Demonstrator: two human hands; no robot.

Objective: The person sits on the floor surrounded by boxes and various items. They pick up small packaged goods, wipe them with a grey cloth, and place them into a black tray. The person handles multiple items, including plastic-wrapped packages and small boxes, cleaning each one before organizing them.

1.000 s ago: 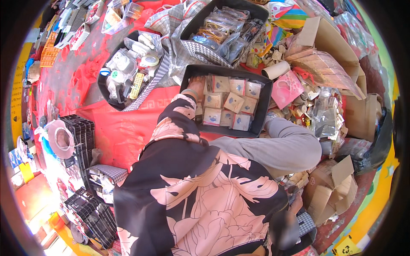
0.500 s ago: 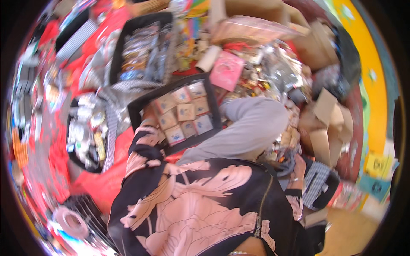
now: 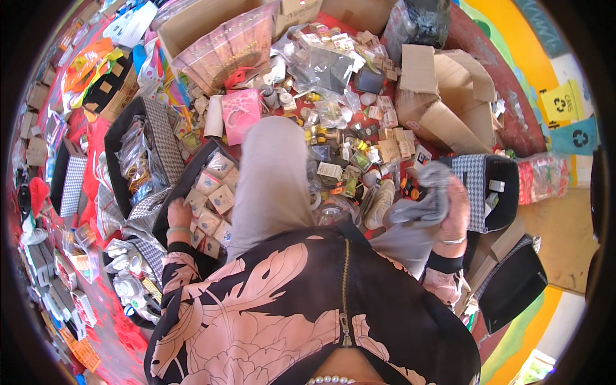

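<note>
Grey cloth [image 3: 437, 186], crumpled, folded over | R hand [image 3: 457, 215] gripping it | L hand [image 3: 179, 215] at blk bin [image 3: 191, 172], grip unclear

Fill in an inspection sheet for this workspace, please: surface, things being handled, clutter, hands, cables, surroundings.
Surface: red covering, wrinkled, largely hidden by goods.
Things: black bin holding small packets; grey cloth.
Clutter: loose heap of small goods ahead, near a pink flat item and a white cylinder.
Hands: left hand at the black bin, contact unclear; right hand holds the grey cloth.
Cables: cord-like bundles in a check-sided container; cannot confirm.
Surroundings: open cardboard box; yellow sign and teal sign at right.
</note>
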